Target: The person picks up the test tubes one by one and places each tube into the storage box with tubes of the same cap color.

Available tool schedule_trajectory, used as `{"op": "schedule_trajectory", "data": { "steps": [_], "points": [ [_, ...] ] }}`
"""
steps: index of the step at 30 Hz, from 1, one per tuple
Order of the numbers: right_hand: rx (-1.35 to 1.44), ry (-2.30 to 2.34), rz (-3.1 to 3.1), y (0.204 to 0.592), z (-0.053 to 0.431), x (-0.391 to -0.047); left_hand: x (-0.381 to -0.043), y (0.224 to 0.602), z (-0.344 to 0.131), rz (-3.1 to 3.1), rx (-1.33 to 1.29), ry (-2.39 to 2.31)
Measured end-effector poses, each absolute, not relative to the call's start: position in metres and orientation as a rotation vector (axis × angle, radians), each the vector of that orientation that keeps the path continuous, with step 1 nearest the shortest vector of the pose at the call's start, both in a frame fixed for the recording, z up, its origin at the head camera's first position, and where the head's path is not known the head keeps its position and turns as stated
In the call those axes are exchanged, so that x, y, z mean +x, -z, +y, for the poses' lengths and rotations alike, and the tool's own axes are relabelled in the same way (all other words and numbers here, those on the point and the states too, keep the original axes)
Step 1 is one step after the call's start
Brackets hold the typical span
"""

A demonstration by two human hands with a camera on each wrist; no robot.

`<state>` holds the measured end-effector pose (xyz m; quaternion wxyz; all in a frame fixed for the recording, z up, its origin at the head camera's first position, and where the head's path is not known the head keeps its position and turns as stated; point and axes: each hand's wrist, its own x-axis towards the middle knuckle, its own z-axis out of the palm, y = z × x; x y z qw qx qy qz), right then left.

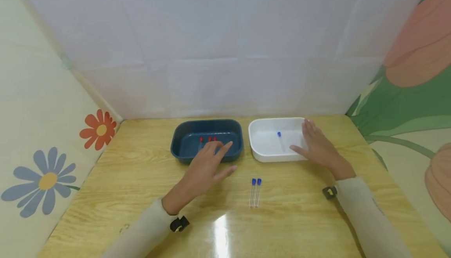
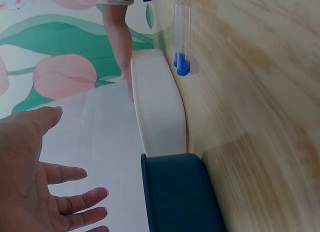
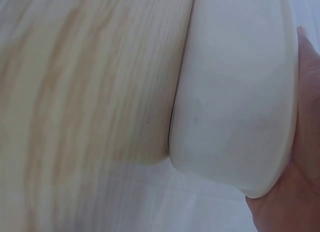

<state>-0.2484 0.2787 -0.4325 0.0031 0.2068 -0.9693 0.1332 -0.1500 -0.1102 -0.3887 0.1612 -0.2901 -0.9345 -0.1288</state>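
- dark tray (image 1: 208, 127): three red-capped tubes (image 1: 210, 139) inside.
- left hand (image 1: 205, 168) above its front edge: fingers spread, holding nothing.
- two blue-capped tubes (image 1: 252, 191) on the table (image 1: 299, 211): sorting by cap colour seems midway; next likely calls for pinching one.
- white tray (image 1: 276, 158): lone blue-capped tube (image 1: 280, 139) inside.
- right hand (image 1: 320, 149): straight fingers against its right rim, thumb apart, nothing pinched.

Table (image 1: 141, 187) yellow-brn w/ wood grain. L tray (image 1: 183, 136) dk teal-blue; R tray (image 1: 262, 144) plain wht. Test tubes (image 2: 186, 32) clear, w/ blu caps (image 1: 253, 181) on table & in wht tray, red caps (image 1: 201, 139) in teal. Sleeves (image 1: 144, 224) beige; wrist devices (image 1: 179, 224) blk w/ yel bits. Back wall (image 1: 211, 54) off-wht. L wall (image 1: 35, 74) cream: red flower (image 1: 101, 130) & grey-blu flower (image 1: 47, 181), yel-orange ctrs. R: pink tulips (image 1: 419, 58), grn leaves (image 1: 398, 105).
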Motion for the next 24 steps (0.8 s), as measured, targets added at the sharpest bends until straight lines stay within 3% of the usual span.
{"op": "schedule_trajectory", "data": {
  "steps": [24],
  "points": [
    [0.625, -0.410, -3.050, 0.431, 0.277, -0.250, -0.136, 0.420, -0.079, -2.890, -1.099, 0.424]
  ]
}}
